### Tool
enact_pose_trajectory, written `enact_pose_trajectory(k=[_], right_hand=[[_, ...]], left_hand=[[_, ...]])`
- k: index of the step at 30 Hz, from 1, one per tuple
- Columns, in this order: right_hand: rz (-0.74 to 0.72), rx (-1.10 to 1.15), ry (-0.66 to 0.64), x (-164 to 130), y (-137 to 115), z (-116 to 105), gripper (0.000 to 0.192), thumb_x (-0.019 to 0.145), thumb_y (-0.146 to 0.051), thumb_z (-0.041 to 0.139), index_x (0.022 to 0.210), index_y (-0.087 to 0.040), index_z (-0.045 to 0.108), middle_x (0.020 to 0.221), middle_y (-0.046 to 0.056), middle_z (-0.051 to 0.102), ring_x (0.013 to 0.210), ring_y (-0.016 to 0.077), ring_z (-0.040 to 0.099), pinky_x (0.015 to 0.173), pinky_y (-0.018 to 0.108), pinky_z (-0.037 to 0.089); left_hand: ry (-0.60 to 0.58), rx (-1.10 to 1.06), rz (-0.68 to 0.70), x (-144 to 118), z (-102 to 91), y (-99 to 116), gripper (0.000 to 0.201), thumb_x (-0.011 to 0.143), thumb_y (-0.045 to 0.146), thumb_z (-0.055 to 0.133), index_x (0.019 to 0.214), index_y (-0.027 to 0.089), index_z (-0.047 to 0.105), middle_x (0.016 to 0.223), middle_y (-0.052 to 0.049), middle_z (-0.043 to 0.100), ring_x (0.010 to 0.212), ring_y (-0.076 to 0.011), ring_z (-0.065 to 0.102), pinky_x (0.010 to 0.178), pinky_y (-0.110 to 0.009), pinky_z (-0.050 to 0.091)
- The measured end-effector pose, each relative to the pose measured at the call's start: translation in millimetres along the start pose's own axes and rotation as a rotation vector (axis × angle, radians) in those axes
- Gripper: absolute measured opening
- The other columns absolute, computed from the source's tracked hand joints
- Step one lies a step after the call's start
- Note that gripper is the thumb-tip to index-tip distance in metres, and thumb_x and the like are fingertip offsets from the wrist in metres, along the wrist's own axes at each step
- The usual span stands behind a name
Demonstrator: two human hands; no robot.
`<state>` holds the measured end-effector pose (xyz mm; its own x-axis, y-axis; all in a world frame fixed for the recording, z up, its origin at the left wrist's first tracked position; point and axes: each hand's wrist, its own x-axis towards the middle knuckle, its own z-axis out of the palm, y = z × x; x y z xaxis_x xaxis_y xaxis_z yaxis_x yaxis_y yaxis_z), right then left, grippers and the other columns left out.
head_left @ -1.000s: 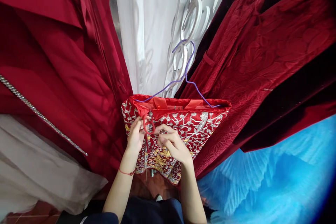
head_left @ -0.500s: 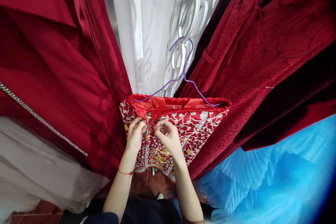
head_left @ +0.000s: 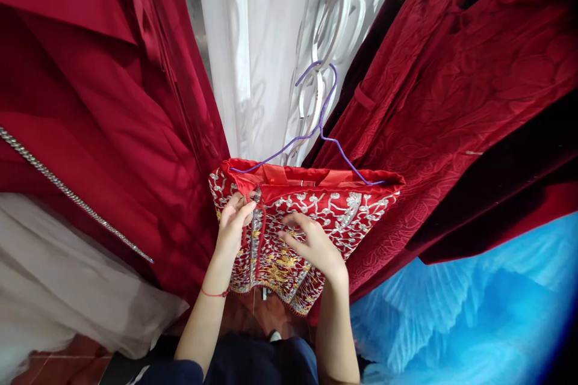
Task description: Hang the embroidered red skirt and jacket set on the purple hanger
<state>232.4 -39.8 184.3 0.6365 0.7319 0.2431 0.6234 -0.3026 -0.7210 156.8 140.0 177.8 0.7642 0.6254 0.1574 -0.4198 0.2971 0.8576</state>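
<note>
A red garment (head_left: 289, 252) with silver and gold embroidery, a red lining and a wavy hem hangs from a purple wire hanger (head_left: 321, 126). Near the left part of its top edge, my left hand (head_left: 232, 219) is closed, pinching a thin red tie beside the front opening. Another length of red tie (head_left: 261, 231) dangles loose down the embroidery, just right of that hand. My right hand (head_left: 313, 246) is in front of the garment with its fingers apart and nothing in them.
White metal scrollwork (head_left: 332, 24) holds the hanger's hook, with white drapery (head_left: 266, 48) beside it. Dark red gowns (head_left: 99, 72) hang on the left, more red gowns (head_left: 497, 54) on the right. Blue pleated fabric (head_left: 487, 307) spreads at lower right, pale tulle (head_left: 90, 277) at lower left.
My right hand has let go of the red tie and moved right and down, its fingers opening. The tie now hangs straight down. My left hand stays near the top edge.
</note>
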Motion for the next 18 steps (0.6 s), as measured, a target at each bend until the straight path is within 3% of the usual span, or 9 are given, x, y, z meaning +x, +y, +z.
enact_pose_trajectory(k=[4, 8, 11, 14, 18], right_hand=[[-0.152, 0.356, 0.187, 24.7, -30.9, 28.9, 0.022, 0.093, -0.037, 0.061, 0.11, -0.023, 0.057, 0.107, 0.006, 0.07, 0.1, 0.0186, 0.066, 0.094, 0.033, 0.05], [-0.166, 0.506, 0.233, 38.9, -42.4, 43.1, 0.012, 0.096, -0.035, 0.055, 0.097, -0.023, 0.053, 0.084, 0.0, 0.065, 0.078, 0.0148, 0.062, 0.078, 0.028, 0.049], [-0.121, 0.396, 0.206, 41.5, -42.3, 32.5, 0.018, 0.097, -0.037, 0.053, 0.089, -0.021, 0.056, 0.077, -0.001, 0.061, 0.067, 0.0126, 0.054, 0.066, 0.025, 0.043], [-0.133, 0.278, 0.15, 41.5, -43.2, 11.2, 0.027, 0.096, -0.042, 0.054, 0.085, -0.019, 0.063, 0.069, -0.002, 0.057, 0.059, 0.0108, 0.044, 0.057, 0.024, 0.035], [-0.141, 0.168, 0.463, 39.6, -44.2, -13.5, 0.024, 0.095, -0.042, 0.057, 0.089, -0.02, 0.065, 0.061, -0.005, 0.047, 0.053, 0.0098, 0.035, 0.053, 0.024, 0.029]], left_hand=[[-0.069, 0.075, 0.016, -5.8, -2.7, 3.0, 0.028, 0.08, 0.036, 0.067, 0.1, 0.017, 0.069, 0.064, 0.005, 0.045, 0.051, -0.0045, 0.033, 0.044, -0.016, 0.022], [-0.16, 0.263, 0.085, -6.9, -9.9, 14.9, 0.03, 0.088, 0.039, 0.059, 0.11, 0.019, 0.063, 0.065, 0.003, 0.053, 0.059, -0.0091, 0.048, 0.054, -0.018, 0.038], [-0.215, 0.462, 0.22, -0.2, -18.1, 27.5, 0.026, 0.092, 0.039, 0.058, 0.11, 0.019, 0.059, 0.069, 0.002, 0.06, 0.064, -0.0105, 0.054, 0.066, -0.022, 0.044], [-0.173, 0.669, 0.369, 9.8, -26.0, 39.7, 0.023, 0.095, 0.038, 0.054, 0.107, 0.02, 0.062, 0.07, 0.001, 0.063, 0.061, -0.0102, 0.054, 0.064, -0.022, 0.044], [-0.012, 0.778, 0.558, 19.1, -26.2, 48.7, 0.021, 0.096, 0.034, 0.052, 0.106, 0.021, 0.066, 0.073, 0.0, 0.065, 0.066, -0.0115, 0.06, 0.074, -0.023, 0.047]])
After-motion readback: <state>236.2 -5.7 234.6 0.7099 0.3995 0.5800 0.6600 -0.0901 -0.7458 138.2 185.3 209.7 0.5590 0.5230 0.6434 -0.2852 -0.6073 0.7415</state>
